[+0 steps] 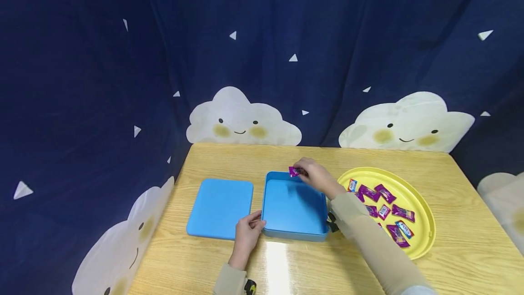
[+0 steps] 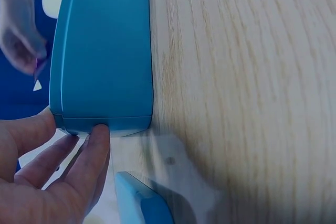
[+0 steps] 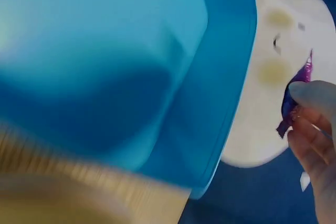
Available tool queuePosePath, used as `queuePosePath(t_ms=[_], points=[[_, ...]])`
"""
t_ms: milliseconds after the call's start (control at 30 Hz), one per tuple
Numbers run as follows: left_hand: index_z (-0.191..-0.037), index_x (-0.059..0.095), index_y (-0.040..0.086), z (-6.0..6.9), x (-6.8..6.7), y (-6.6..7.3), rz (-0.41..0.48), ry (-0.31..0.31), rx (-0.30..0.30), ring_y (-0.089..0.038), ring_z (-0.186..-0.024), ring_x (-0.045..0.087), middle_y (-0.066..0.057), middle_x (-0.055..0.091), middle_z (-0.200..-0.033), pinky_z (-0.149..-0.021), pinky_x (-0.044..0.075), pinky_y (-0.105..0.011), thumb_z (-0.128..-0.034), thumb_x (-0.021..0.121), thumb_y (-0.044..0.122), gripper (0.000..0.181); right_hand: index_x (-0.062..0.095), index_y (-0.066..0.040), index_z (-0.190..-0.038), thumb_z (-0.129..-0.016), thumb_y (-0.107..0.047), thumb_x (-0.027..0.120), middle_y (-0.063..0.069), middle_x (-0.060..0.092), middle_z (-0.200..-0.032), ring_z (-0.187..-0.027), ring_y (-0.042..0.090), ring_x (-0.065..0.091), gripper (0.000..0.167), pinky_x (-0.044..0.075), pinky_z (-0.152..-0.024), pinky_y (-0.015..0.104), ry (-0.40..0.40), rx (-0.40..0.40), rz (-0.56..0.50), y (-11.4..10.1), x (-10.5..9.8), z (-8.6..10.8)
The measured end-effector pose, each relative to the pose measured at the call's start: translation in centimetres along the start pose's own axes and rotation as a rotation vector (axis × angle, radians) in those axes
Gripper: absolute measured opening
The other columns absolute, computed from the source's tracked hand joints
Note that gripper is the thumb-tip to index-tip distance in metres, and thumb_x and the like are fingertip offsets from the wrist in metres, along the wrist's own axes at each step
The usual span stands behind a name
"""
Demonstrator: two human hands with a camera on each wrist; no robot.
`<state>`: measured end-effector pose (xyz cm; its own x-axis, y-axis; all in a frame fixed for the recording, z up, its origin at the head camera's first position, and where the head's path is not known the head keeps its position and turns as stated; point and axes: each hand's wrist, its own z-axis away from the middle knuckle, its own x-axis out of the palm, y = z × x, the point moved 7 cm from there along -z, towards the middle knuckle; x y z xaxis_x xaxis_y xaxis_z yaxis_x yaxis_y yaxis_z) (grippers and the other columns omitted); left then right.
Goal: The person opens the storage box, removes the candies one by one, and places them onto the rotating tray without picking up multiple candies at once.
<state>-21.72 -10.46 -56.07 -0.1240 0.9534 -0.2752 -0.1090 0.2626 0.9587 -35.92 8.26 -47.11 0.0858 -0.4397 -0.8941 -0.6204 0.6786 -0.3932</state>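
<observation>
My right hand (image 1: 314, 174) pinches a purple-wrapped candy (image 3: 295, 95) between thumb and fingers, above the far edge of a blue open box (image 1: 294, 213). Nothing lies on the visible floor of the box. At the box's near left corner, my left hand (image 1: 247, 231) holds on, its thumb by the rim and fingertips against the outer side, as the left wrist view shows. On the right, a round yellow tray (image 1: 425, 229) carries several wrapped candies (image 1: 403, 213), purple ones and smaller red or blue and white ones. The right forearm hides part of it.
A flat blue lid (image 1: 221, 208) lies on the wooden table (image 1: 229, 158) left of the box. Behind the table hangs a dark blue curtain (image 1: 262, 22) with white clouds and triangles.
</observation>
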Motion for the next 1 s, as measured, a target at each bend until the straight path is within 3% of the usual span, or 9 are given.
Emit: queuePosePath(t_ms=[133, 333, 600, 1000], points=[[-0.119, 0.058, -0.005, 0.1, -0.2, 0.0, 0.001, 0.003, -0.001, -0.028, -0.092, 0.063, -0.022, 0.061, -0.109, -0.067, 0.054, -0.024, -0.0856, 0.063, 0.005, 0.036, 0.061, 0.0, -0.109, -0.084, -0.003, 0.064, 0.013, 0.061, -0.103, -0.094, 0.027, 0.057, 0.025, 0.049, -0.085, 0.044, 0.041, 0.067, -0.006, 3.2, -1.3, 1.6], [-0.119, 0.057, -0.006, 0.0, -0.2, 0.1, 0.006, -0.001, 0.0, -0.029, -0.093, 0.062, -0.023, 0.061, -0.11, -0.067, 0.054, -0.024, -0.086, 0.062, 0.006, 0.036, 0.061, 0.007, -0.104, -0.081, 0.004, 0.064, 0.019, 0.06, -0.098, -0.09, 0.032, 0.056, 0.024, 0.048, -0.082, 0.047, 0.12, 0.094, 0.021, 7.7, -2.9, 4.3], [-0.12, 0.057, -0.004, 0.0, -0.2, 0.0, 0.01, -0.007, -0.007, -0.028, -0.093, 0.062, -0.022, 0.061, -0.111, -0.066, 0.054, -0.023, -0.0858, 0.063, 0.007, 0.036, 0.057, 0.011, -0.107, -0.082, 0.005, 0.061, 0.025, 0.056, -0.1, -0.092, 0.038, 0.053, 0.026, 0.046, -0.081, 0.05, 0.112, 0.32, 0.051, 13.5, -3.5, 8.4], [-0.12, 0.057, -0.005, 0.1, 0.0, 0.0, 0.016, -0.009, -0.005, -0.027, -0.092, 0.063, -0.021, 0.061, -0.11, -0.064, 0.053, -0.022, -0.0857, 0.063, 0.007, 0.037, 0.055, 0.014, -0.106, -0.081, 0.002, 0.06, 0.033, 0.053, -0.102, -0.09, 0.043, 0.054, 0.028, 0.046, -0.079, 0.054, 0.086, 0.565, 0.093, 18.7, -2.8, 12.4]])
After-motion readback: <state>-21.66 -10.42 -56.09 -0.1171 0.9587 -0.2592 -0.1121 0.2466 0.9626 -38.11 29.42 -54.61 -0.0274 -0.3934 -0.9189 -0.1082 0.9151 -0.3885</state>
